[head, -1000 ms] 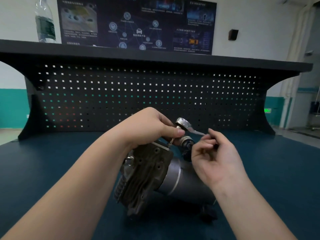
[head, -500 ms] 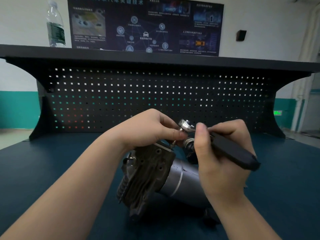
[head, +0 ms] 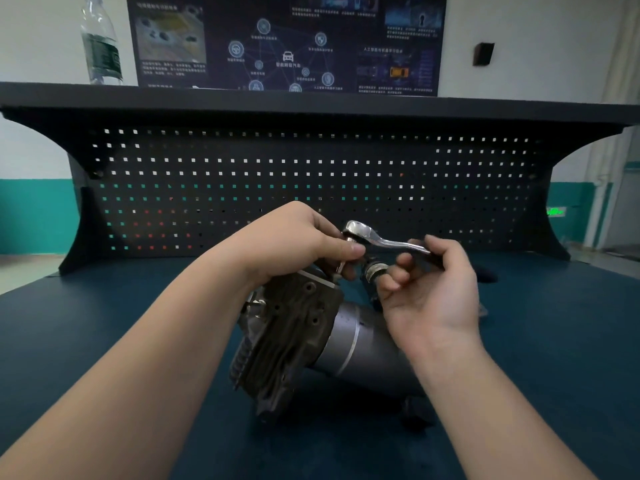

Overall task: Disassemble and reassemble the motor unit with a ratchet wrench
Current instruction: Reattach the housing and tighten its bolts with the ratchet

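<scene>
— Motor unit first: where does the grey cylindrical metal motor unit (head: 349,344) with the dark finned end housing lie?

— On the dark blue counter (head: 104,327), directly below both hands. Its long axis runs from the finned housing at lower left toward the right and away; the far end is hidden under the right wrist.

— Left to right, then. The left hand (head: 298,244)?

— It sits above the housing's upper corner, fingers curled, thumb and fingertips pinching round the socket stem under the head of the shiny chrome ratchet wrench (head: 377,237). I judge it is steadying the socket on a fastener; the fastener itself is hidden.

— And the right hand (head: 429,289)?

— Palm turned toward the camera, fingers curled round the wrench's dark grip, which points right from the head.

— Which hand is nearer the work?

— The left, touching the head right over the housing. The right holds the far end of the handle, so the coming swing would pivot about the left hand's pinch, crosswise above the motor's axis.
</scene>
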Available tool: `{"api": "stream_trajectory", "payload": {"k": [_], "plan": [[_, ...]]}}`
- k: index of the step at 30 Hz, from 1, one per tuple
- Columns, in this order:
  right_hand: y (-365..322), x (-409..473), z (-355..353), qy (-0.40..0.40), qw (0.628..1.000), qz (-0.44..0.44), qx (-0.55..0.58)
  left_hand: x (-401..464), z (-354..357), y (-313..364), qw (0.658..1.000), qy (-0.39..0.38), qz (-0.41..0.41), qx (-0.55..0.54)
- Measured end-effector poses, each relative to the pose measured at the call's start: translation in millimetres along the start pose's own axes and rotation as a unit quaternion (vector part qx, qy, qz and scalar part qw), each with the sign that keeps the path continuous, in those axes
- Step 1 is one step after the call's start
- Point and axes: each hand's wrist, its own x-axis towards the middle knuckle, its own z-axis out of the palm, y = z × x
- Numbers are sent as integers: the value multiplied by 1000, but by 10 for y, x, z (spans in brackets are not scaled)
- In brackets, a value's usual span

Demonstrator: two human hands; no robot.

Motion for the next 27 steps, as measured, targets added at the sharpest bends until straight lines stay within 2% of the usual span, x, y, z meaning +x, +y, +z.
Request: {"api": "stream_trajectory", "payload": {"k": [1, 2, 3, 4, 5, 6, 7, 9, 11, 13, 14, 16, 19, 21, 22, 24, 25, 27], "plan": [[30, -55, 1, -21, 991, -111, -70, 6, 0, -2, 1000, 1, -2, 1], [50, -127, 12, -50, 953, -250, -163, 11, -4, -6, 1000, 0, 0, 5], [70, -185, 20, -93, 882, -380, -262, 15, -9, -9, 1000, -3, 8, 10], [85, -230, 16, -145, 805, -470, -332, 12, -17, -11, 1000, -7, 19, 11], [92, -246, 3, -182, 749, -517, -373, 5, -27, -15, 999, -10, 32, 9], [89, -254, 1, -197, 732, -525, -387, -6, -37, -20, 999, -15, 43, 2], [83, -261, 16, -194, 749, -505, -383, -15, -46, -28, 998, -22, 53, -5], [62, -271, 58, -171, 839, -402, -325, -35, -63, -40, 996, -43, 71, -24], [41, -233, 74, -147, 937, -249, -195, -45, -69, -41, 994, -52, 81, -47], [-12, -135, 78, -111, 989, -84, -56, -40, -65, -40, 996, -36, 65, -54], [-41, -88, 78, -86, 996, -9, 5, -35, -61, -38, 997, -26, 56, -47], [-74, -19, 55, -39, 989, 104, 99, -23, -38, -22, 998, -12, 44, -32], [-65, 33, -9, -17, 979, 158, 130, -8, -11, -7, 999, 6, 32, -29], [-16, 40, -21, -21, 987, 133, 90, -1, -8, -11, 999, 14, 23, -26], [7, 34, -25, -23, 995, 88, 51, 1, -8, -12, 999, 18, 18, -23], [40, -23, -39, -52, 991, -97, -80, 8, -8, -10, 1000, 19, 9, -19], [49, -75, -33, -78, 955, -226, -173, 9, -8, -7, 1000, 16, 10, -17], [72, -160, -26, -155, 829, -428, -325, 3, -14, -9, 1000, 7, 26, -8]]}}
